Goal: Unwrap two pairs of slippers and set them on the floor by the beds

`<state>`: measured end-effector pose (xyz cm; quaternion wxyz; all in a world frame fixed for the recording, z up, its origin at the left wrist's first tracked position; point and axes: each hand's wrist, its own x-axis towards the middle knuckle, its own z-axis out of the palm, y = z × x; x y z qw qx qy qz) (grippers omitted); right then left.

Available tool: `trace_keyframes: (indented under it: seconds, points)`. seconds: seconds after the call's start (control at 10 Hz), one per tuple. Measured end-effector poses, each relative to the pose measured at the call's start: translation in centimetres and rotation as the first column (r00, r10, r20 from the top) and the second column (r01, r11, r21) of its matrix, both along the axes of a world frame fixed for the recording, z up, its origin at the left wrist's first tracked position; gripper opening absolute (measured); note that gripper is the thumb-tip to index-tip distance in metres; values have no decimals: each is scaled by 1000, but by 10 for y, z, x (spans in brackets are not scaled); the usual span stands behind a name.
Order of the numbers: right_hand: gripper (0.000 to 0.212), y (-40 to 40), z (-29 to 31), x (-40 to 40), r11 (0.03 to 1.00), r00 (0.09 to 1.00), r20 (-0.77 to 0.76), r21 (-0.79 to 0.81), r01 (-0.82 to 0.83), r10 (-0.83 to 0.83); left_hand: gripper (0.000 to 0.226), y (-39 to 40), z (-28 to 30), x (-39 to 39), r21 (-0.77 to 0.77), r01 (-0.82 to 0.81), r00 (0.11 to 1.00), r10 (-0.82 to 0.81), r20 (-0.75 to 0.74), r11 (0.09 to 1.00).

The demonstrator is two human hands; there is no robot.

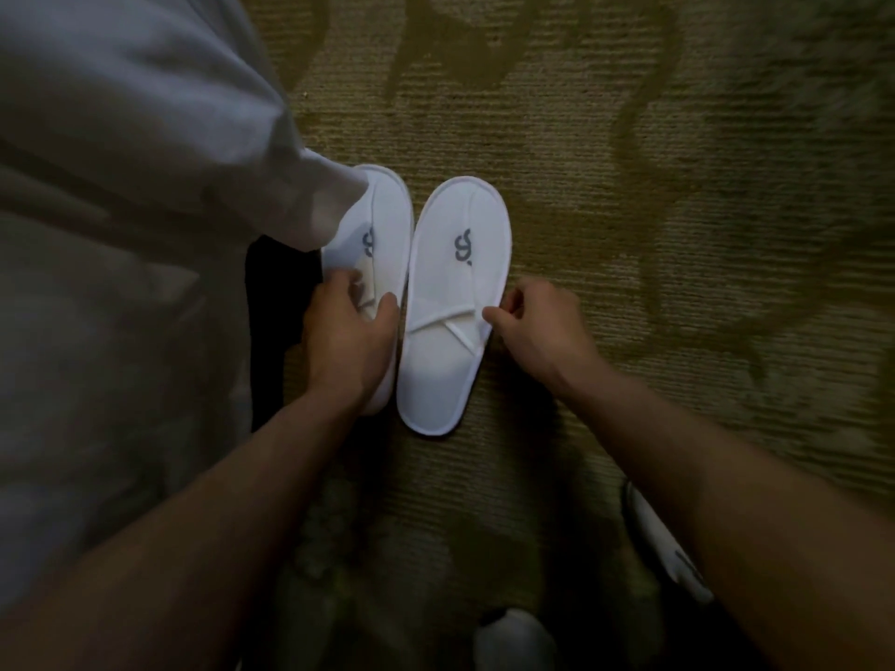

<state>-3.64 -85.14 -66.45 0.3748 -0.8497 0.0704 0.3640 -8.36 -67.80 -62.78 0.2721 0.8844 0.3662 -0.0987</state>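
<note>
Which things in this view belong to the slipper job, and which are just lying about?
Part of the job:
- left white cloth slipper with grey logo, under the left hand
- right white cloth slipper with grey logo, touched by the right hand
- white bed cover, marking the bedside
- olive patterned carpet

Lying about:
- white object with grey print, partly hidden by the right forearm
- white object at the bottom edge, unclear

Patterned olive carpet (629, 234) — white bedding (121, 186), perhaps a duvet.

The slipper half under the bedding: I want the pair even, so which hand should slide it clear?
Left. The left hand already rests on that slipper beside the hanging bedding. The right hand is pinching the other slipper's far edge.
</note>
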Motion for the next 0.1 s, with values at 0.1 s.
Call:
trace_keyframes:
  seconds: [0.1]
  points:
    - [22, 1, 18, 1, 1000, 1000, 10, -20, -9, 9, 30, 2, 10, -1, -160, -52, 998, 57, 23, 986]
